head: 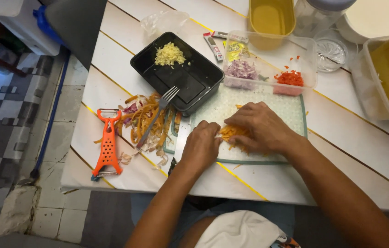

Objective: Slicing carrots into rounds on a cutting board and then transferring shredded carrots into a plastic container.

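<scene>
There, on the pale cutting board (291,110), the shredded carrot (230,132) lay between both hands. The right hand (261,128) cupped over it, fingers curled down upon the heap; the left hand (201,146) pressed against its near side with a knife (179,142) under it, grip unclear. A fork (157,117) rested nearby on peelings (141,120).

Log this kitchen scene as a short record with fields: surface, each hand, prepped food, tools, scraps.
surface: white slatted table with a pale cutting board
left hand: left hand on the board, closed beside the carrot strips
right hand: right hand pressing down on the carrot strips
prepped food: yellow mince in black tray; purple and red dice in clear container
tools: fork leaning on the tray; orange peeler
scraps: peelings left of the board
</scene>
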